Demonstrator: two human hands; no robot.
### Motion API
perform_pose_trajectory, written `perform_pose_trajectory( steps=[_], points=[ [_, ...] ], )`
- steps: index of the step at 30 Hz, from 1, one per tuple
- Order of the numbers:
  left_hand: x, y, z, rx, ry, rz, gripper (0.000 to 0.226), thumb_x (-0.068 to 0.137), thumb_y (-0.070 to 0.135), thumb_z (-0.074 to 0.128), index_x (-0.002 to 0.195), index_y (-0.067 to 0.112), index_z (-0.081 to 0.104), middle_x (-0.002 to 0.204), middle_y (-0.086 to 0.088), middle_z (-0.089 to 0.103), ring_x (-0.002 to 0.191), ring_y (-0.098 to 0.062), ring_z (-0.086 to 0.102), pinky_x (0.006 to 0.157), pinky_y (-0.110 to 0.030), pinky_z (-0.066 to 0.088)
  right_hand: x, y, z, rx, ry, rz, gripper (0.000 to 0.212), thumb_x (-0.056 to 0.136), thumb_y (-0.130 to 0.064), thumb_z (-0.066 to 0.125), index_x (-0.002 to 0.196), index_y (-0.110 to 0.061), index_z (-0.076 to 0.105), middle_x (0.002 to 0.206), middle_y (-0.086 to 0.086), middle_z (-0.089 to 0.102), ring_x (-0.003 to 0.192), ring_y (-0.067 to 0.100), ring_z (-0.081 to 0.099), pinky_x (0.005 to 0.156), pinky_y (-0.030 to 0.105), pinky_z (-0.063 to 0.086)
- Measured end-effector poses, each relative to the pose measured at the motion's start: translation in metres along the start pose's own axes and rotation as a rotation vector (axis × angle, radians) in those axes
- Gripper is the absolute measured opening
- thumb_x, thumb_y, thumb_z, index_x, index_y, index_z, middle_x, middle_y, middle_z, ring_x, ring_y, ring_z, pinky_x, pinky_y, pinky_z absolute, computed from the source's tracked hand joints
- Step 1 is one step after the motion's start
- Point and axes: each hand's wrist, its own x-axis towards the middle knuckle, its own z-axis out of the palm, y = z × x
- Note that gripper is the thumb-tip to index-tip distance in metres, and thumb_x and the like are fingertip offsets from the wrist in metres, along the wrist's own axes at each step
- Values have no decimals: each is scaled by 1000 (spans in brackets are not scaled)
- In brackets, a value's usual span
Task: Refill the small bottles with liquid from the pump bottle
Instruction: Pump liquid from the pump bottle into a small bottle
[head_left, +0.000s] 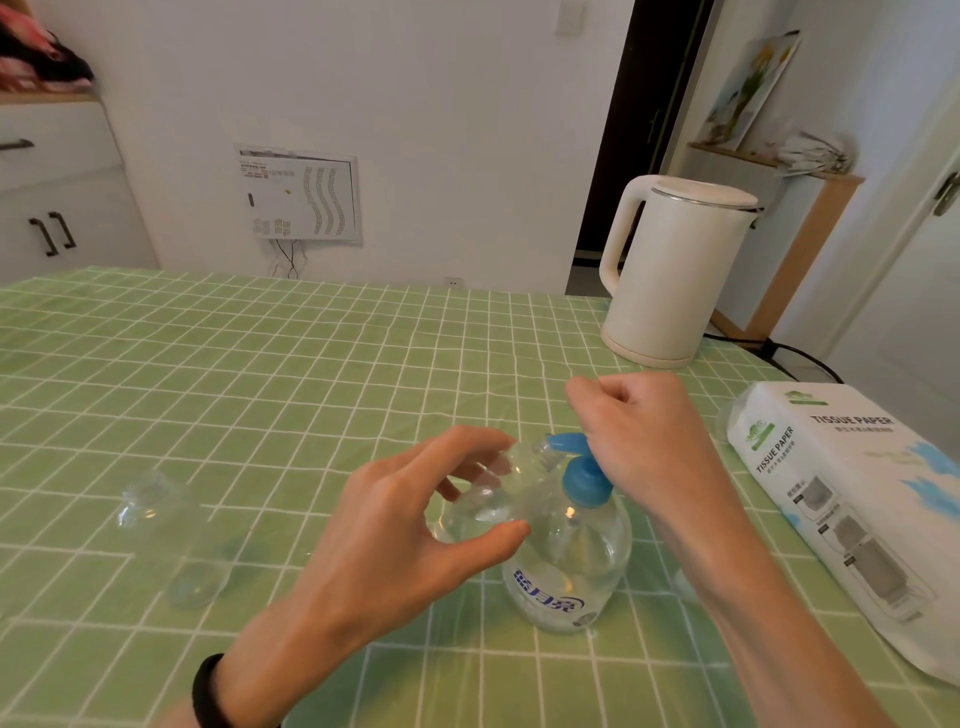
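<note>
A clear pump bottle (569, 577) with a blue pump head (581, 474) stands on the green checked tablecloth. My left hand (395, 535) pinches a small clear bottle (498, 493), tilted with its mouth at the pump's nozzle. My right hand (641, 441) sits on top of the pump head with its fingers curled, its heel pressing on the pump. Two other small clear bottles lie on the cloth to the left: one (148, 501) farther back and one (200, 579) nearer to me.
A white electric kettle (670, 270) stands at the back right, its black cord (789, 353) trailing off the table edge. A pack of tissue paper (852, 509) lies along the right edge. White cabinets (62, 192) stand behind the table at the left.
</note>
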Motion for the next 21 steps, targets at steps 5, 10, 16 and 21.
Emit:
perform_pose_trajectory(
  steps=[5, 10, 16, 21],
  points=[
    [0, -2, -1, 13, -8, 3, 51, 80, 45, 81, 126, 30, 68, 109, 24, 74, 99, 0, 72, 80, -21, 58, 1, -2, 0, 9, 40, -55, 56, 90, -16, 58, 44, -20, 27, 41, -9, 21, 36, 9, 22, 37, 14, 21],
    [1, -5, -1, 24, -8, 6, 50, 79, 44, 81, 125, 30, 68, 110, 25, 74, 99, 0, 71, 81, -19, 56, 2, 3, 2, 21, -27, 25, 53, 88, -17, 58, 44, -20, 27, 43, -9, 23, 37, 8, 21, 36, 12, 21],
    [1, -4, -3, 35, -7, 22, 50, 80, 44, 81, 126, 31, 67, 110, 24, 73, 100, 2, 71, 82, -19, 56, -1, 2, 1, 3, -24, 16, 54, 89, -18, 58, 44, -20, 29, 41, -10, 24, 37, 8, 21, 37, 14, 22],
    [3, -6, -4, 33, 6, 38, 51, 80, 44, 81, 127, 31, 67, 110, 24, 73, 101, 0, 71, 83, -19, 55, 0, -1, 1, -4, 38, -51, 53, 89, -18, 59, 45, -19, 29, 40, -11, 23, 36, 9, 23, 36, 14, 23]
  ],
)
